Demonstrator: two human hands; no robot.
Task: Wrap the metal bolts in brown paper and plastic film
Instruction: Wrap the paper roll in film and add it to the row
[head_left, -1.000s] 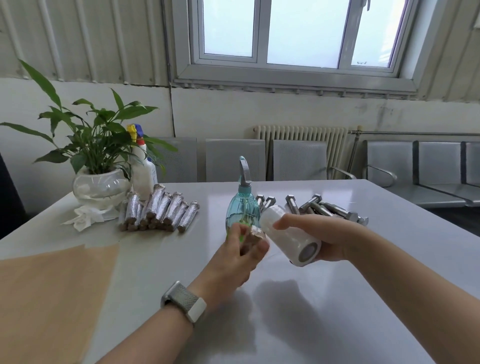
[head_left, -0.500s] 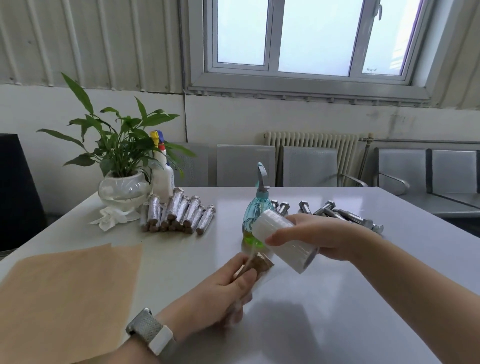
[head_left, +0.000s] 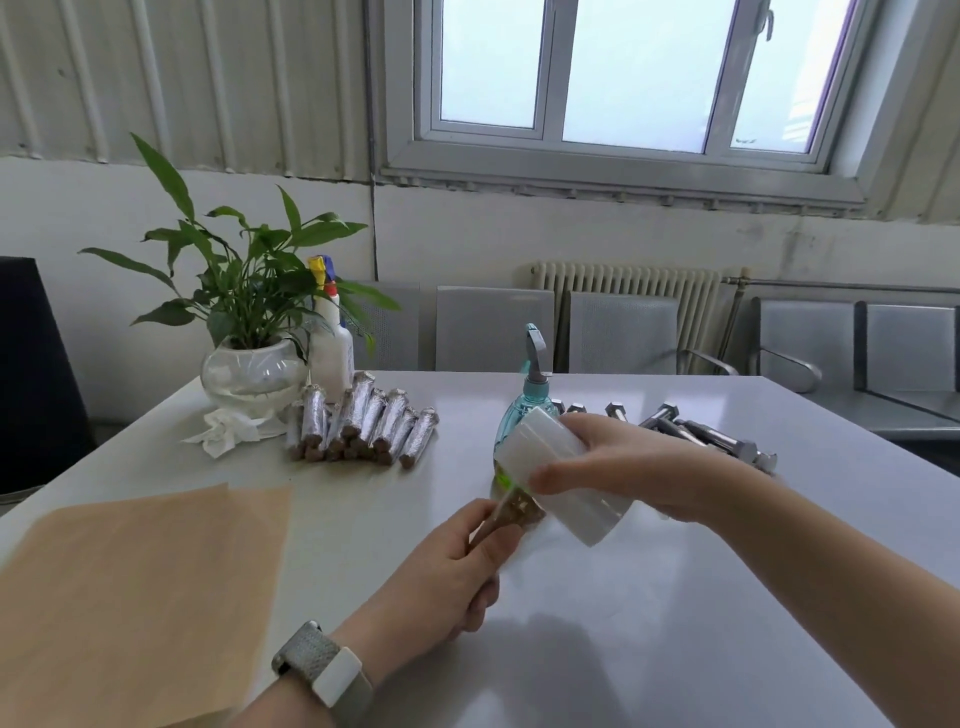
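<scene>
Above the white surface (head_left: 597, 623), the left hand (head_left: 441, 577) grips a paper-wrapped bolt (head_left: 511, 514); touching its tip, the right hand (head_left: 623, 467) clutches a film roll (head_left: 556, 473). Beyond the roll lie bare bolts (head_left: 696, 431); far left of it, finished bundles (head_left: 363, 421).

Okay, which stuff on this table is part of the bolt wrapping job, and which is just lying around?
Job: paper-wrapped bolt in left hand, film roll in right hand, brown paper, bare bolts, finished wraps.
Lying about: potted plant, spray bottle, pump bottle, crumpled tissue.
</scene>
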